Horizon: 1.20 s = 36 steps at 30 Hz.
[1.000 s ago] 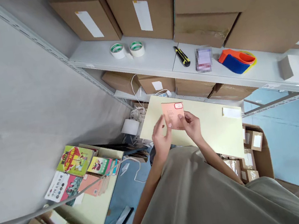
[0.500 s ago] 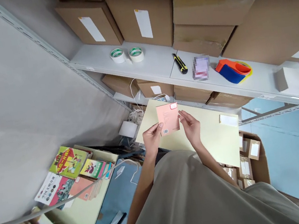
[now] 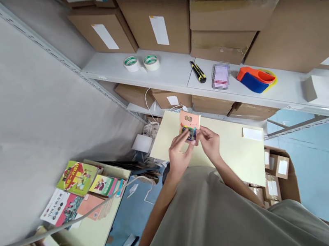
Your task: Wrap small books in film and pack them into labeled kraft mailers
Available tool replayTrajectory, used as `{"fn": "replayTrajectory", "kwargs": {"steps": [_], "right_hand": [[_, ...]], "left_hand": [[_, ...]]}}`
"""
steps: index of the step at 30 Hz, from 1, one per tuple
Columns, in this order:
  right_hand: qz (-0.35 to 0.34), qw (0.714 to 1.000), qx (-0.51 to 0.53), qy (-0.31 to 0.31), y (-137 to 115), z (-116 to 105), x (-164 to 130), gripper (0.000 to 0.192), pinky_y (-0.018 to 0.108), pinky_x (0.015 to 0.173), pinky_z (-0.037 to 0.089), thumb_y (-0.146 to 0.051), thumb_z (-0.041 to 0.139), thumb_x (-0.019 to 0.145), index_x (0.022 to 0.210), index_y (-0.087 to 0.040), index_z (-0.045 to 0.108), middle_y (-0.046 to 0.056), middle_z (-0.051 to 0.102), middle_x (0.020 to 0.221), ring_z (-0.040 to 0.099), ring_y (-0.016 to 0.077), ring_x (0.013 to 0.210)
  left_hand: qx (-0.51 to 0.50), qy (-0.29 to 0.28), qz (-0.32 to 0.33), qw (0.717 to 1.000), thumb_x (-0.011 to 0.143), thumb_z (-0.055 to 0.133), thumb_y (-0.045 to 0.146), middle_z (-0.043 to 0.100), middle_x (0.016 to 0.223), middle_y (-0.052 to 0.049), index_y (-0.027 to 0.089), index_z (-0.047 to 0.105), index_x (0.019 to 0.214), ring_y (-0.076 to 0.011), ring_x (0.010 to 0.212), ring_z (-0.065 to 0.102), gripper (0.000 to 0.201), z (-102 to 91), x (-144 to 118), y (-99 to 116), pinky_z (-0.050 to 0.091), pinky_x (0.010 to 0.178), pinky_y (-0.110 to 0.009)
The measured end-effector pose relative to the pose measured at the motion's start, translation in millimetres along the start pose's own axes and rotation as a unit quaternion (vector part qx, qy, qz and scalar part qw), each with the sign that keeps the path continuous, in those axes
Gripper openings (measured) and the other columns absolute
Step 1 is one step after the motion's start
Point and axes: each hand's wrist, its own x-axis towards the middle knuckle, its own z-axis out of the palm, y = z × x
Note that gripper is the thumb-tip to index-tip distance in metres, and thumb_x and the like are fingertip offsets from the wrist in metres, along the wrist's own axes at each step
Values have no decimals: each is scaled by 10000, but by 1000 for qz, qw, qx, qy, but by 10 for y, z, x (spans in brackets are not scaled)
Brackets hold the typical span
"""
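A yellow-and-black utility knife (image 3: 198,72) lies on a pale grey shelf (image 3: 172,72). Left of the knife sit two tape rolls (image 3: 152,65); right of it come a blurred-out item (image 3: 221,76), an orange-and-blue plastic object (image 3: 254,79) and a white block (image 3: 323,91). Behind the knife stand large cardboard boxes (image 3: 175,21); beneath it, lower cartons (image 3: 211,104).

1 head-worn cam, looks fwd & down over wearer's shirt (image 3: 223,217); L hand (image 3: 179,154) & R hand (image 3: 211,144) abt mid-frame, fairly near; shelf (image 3: 172,72) farther off.
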Motion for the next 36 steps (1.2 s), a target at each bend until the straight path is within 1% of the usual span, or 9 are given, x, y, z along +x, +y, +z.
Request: {"fn": "replayTrajectory", "kwargs": {"steps": [3,7,12,16,21,25,27,32,36], "right_hand": [[13,1000,13,-3,0,-162,100,474,375,758,709,-631,872,917,1167,-232,923,62,917,1027,848,252,832],[33,998,50,-26,0,-237,97,470,399,860,729,-644,938,842,1105,-254,928,55,922,1078,868,266,938],[36,997,55,-38,2,-222,43,490,407,867,730,-657,938,837,1119,-255,930,69,923,1127,872,276,967],[33,998,42,-38,23,-232,26,495,378,826,718,-637,904,871,1155,-232,927,75,922,1121,864,258,925],[27,999,-28,-29,31,-223,13,557,384,702,710,-638,825,941,1262,-190,908,84,920,1053,829,244,771],[-74,991,-112,16,-38,-141,-90,412,496,1092,713,-575,791,999,1208,-247,925,108,885,1354,868,316,1175],[-83,989,-121,-8,-69,-59,-182,387,507,1144,694,-577,779,1021,1207,-270,926,105,881,1369,863,321,1223],[-44,995,-91,-28,-91,93,-289,504,450,973,734,-615,882,936,1279,-246,885,105,900,1294,876,307,1066],[-7,999,-39,-12,-133,-33,-139,496,364,753,684,-694,812,955,1052,-210,854,68,892,951,814,247,816]], "left_hand": [[-47,38,-131,990,1051,815,618,820,1475,-171,235,837,1437,-319,1299,793,544,-174,66,-80,684,1044,-445],[-205,-8,-287,936,876,905,778,902,1141,-144,170,919,1091,-299,1028,831,645,-331,118,-149,665,929,-406],[-255,14,-338,906,726,1032,674,892,974,-92,178,922,962,-226,862,778,560,-333,95,-70,626,822,-336],[-290,-17,-359,887,647,1087,627,881,933,-94,167,930,970,-227,861,776,584,-345,76,-4,634,836,-338],[-269,-64,-346,897,738,1008,704,856,861,-77,159,931,907,-222,777,762,576,-359,52,13,628,743,-322],[-184,-15,-290,939,842,951,643,888,929,-64,173,951,984,-255,826,813,490,-282,5,45,678,797,-357],[-135,-1,-233,963,945,884,584,911,1045,-70,200,957,1080,-269,907,847,414,-216,-34,84,707,858,-378],[-63,-17,-43,997,1086,775,433,872,1373,-101,286,921,1247,-283,1217,855,262,-82,-140,166,723,1029,-420],[-58,6,-69,996,1085,792,501,821,1461,-138,277,875,1322,-290,1300,809,337,-165,-123,98,717,997,-413]]}}
